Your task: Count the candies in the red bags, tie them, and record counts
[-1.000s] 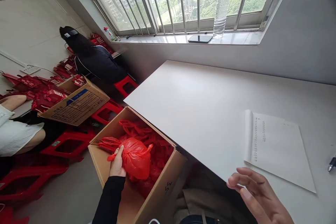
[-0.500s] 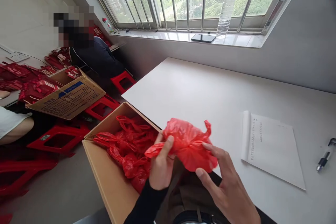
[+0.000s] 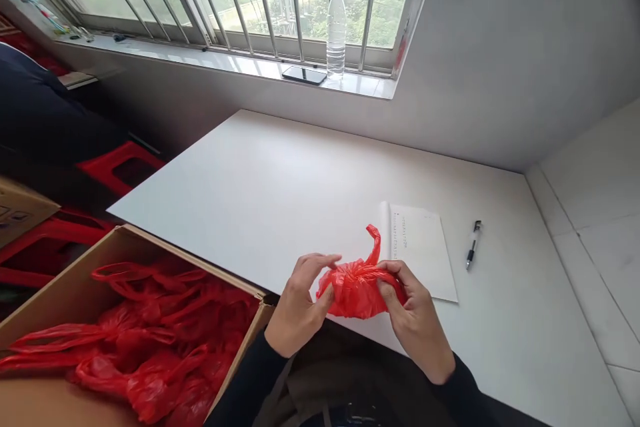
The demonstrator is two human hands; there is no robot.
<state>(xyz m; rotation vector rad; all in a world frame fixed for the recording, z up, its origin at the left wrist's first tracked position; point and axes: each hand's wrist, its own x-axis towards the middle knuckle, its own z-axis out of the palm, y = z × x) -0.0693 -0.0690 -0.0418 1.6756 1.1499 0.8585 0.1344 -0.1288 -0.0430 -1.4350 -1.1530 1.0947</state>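
Note:
Between my two hands is a knotted red plastic bag, held just over the near edge of the white table. My left hand grips its left side with thumb and fingers. On the right, my right hand pinches the bag near the knot, thumb in front. One twisted handle end sticks up from the top. What is inside the bag cannot be seen. To my left stands an open cardboard box holding several similar tied red bags.
The white table carries a paper pad with writing and a pen. A water bottle and a phone are on the windowsill. At left are a red stool and a person's dark sleeve.
The view has swung to the right. The bag has been turned in my hands, and my right hand, loosely spread before, now pinches it. My left hand has shifted to its left side.

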